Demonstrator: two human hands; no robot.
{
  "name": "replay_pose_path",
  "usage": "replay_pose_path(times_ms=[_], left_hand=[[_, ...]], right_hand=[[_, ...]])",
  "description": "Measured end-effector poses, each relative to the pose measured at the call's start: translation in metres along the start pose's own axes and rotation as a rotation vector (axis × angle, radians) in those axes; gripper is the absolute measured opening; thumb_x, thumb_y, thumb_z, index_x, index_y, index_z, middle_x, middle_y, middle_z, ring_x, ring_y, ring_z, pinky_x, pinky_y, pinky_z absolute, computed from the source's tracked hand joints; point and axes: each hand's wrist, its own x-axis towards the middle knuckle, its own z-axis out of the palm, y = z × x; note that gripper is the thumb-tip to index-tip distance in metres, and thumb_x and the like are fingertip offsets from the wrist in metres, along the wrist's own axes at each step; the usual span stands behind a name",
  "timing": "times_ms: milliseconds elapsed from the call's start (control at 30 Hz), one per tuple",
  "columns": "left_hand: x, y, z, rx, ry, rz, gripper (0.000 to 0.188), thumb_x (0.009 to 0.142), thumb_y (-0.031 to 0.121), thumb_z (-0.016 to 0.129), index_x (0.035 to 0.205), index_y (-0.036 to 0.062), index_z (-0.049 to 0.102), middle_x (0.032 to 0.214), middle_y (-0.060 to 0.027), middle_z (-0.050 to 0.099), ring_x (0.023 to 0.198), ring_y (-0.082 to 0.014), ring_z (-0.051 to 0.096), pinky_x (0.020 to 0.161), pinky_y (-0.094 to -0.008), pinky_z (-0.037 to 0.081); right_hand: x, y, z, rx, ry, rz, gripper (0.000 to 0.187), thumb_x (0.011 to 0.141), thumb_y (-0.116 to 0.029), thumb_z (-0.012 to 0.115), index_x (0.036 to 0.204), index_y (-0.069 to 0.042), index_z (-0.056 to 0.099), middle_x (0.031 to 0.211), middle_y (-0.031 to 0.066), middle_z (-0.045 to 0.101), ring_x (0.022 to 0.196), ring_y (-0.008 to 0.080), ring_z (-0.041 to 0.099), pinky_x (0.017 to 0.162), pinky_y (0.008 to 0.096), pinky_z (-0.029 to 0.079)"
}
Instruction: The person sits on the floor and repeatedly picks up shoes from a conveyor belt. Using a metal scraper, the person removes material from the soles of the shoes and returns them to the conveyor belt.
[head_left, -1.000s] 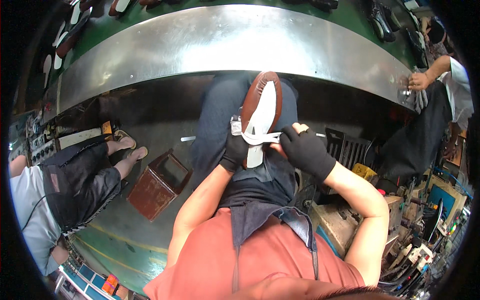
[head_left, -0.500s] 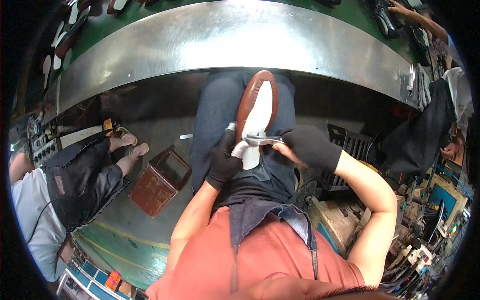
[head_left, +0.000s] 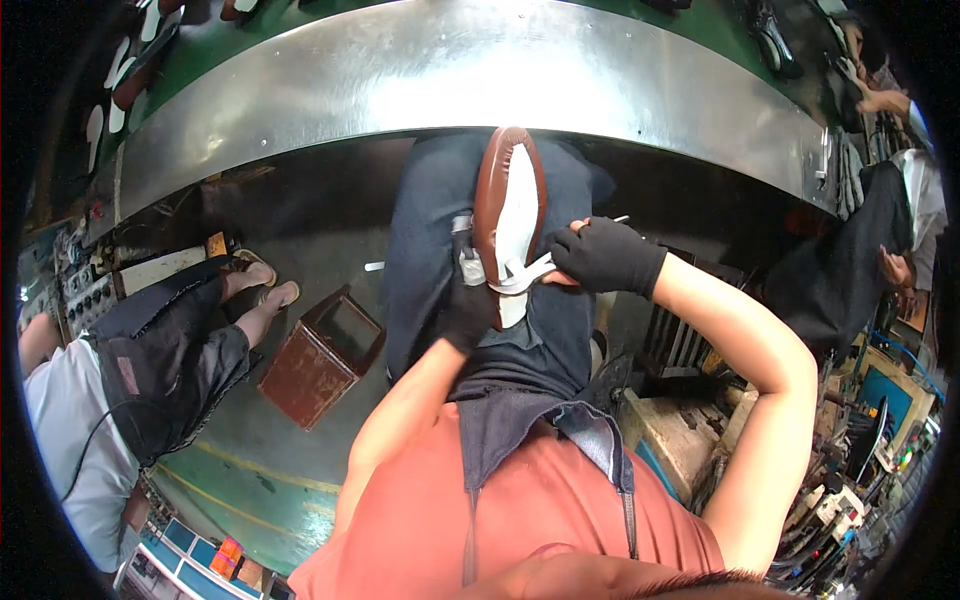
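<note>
A brown leather shoe upper (head_left: pixel 489 190) with a white sole-side board (head_left: pixel 518 215) lies sole up across my lap, toe pointing away from me. My left hand (head_left: pixel 466 300), in a black fingerless glove with pale tape round the thumb and a finger, is closed round the shoe's left side near the heel half. My right hand (head_left: pixel 605 257), gloved the same way, is closed round the handles of a pair of metal pincers (head_left: pixel 530 274). Their jaws rest at the board's heel half, close to my left thumb; glare hides whether they grip anything.
A shiny metal table edge (head_left: pixel 470 70) curves ahead of my knees, with shoes (head_left: pixel 150 65) on the green surface beyond. A brown box-shaped stool (head_left: pixel 310 375) stands on the floor at left. One person (head_left: pixel 150 370) sits at left, another (head_left: pixel 905 200) at right, near cluttered machinery (head_left: pixel 840 510).
My right hand has moved up and slightly outward, turning the pincers to a steeper slant. The shoe has shifted a little away and left. My left thumb has moved upward.
</note>
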Motion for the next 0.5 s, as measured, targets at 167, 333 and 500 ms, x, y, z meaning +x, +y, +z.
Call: replay_pose_path(times_ms=[167,333,500], left_hand=[[0.006,-0.004,0.002,0.314,0.175,0.15,0.067,0.091,0.016,0.053,0.142,-0.0067,0.017,0.135,-0.0281,0.04,0.126,-0.0371,0.043,0.105,-0.0397,0.035],[0.008,0.018,-0.007,0.115,0.046,-0.185,0.064,0.099,0.029,0.047,0.144,-0.0049,0.017,0.127,-0.022,0.048,0.117,-0.0332,0.051,0.1,-0.0407,0.04],[0.004,0.004,-0.076,0.197,-0.554,-0.322,0.065,0.095,0.049,0.049,0.14,0.0041,0.036,0.133,-0.0147,0.048,0.119,-0.0278,0.051,0.101,-0.0412,0.04]], right_hand=[[-0.001,0.006,-0.051,0.69,-0.794,0.49,0.046,0.093,-0.041,0.052,0.081,0.001,0.066,0.069,0.0163,0.065,0.066,0.0253,0.068,0.06,0.0387,0.052],[0.02,-0.092,-0.054,0.149,-0.401,0.427,0.034,0.09,-0.032,0.052,0.079,-0.004,0.066,0.067,0.017,0.062,0.062,0.0338,0.063,0.059,0.0424,0.05],[0.017,-0.083,0.005,0.427,0.03,0.203,0.039,0.088,-0.038,0.056,0.074,-0.003,0.063,0.074,0.0171,0.061,0.064,0.0349,0.062,0.059,0.0432,0.05]])
